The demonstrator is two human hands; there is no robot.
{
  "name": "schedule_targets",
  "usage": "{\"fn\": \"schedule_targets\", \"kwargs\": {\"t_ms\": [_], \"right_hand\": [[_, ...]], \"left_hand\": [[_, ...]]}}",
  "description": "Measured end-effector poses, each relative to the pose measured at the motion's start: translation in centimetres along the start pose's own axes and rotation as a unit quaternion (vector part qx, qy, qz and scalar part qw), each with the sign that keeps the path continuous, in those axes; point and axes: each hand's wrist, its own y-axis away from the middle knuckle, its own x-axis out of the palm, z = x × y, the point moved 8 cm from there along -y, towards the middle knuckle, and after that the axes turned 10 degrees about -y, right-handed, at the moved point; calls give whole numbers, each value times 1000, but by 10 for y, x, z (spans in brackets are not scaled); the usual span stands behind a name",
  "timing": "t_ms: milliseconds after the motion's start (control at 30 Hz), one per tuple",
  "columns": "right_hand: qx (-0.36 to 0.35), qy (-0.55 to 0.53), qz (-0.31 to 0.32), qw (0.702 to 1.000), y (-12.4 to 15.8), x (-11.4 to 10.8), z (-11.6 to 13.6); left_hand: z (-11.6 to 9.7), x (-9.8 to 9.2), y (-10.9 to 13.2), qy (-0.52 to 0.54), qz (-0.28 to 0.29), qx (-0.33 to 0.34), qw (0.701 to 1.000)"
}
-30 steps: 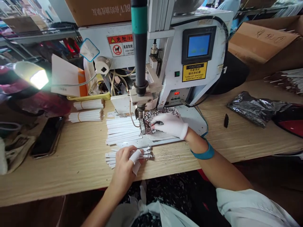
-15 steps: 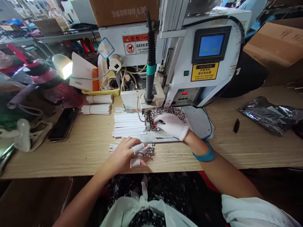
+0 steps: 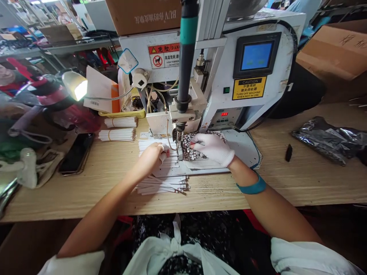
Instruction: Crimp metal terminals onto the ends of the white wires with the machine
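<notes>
Your gloved right hand (image 3: 211, 149) has its fingers clenched on the patterned fabric (image 3: 190, 147); your left hand (image 3: 151, 154) sits curled on the white strips (image 3: 153, 147), grip unclear
</notes>
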Motion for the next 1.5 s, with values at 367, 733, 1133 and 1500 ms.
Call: {"fn": "schedule_targets", "kwargs": {"t_ms": [367, 733, 1133, 1500], "right_hand": [[5, -59, -7, 998, 0, 0, 2], [79, -208, 27, 975, 2, 10, -10], [114, -454, 70, 881, 3, 37, 9], [127, -469, 61, 872, 1, 42, 7]], "left_hand": [[-9, -8, -2, 61, 18, 57, 996], [1, -8, -8, 190, 8, 55, 980], [-2, -1, -12, 293, 112, 3, 950], [-5, 17, -6, 445, 179, 19, 877]]}}
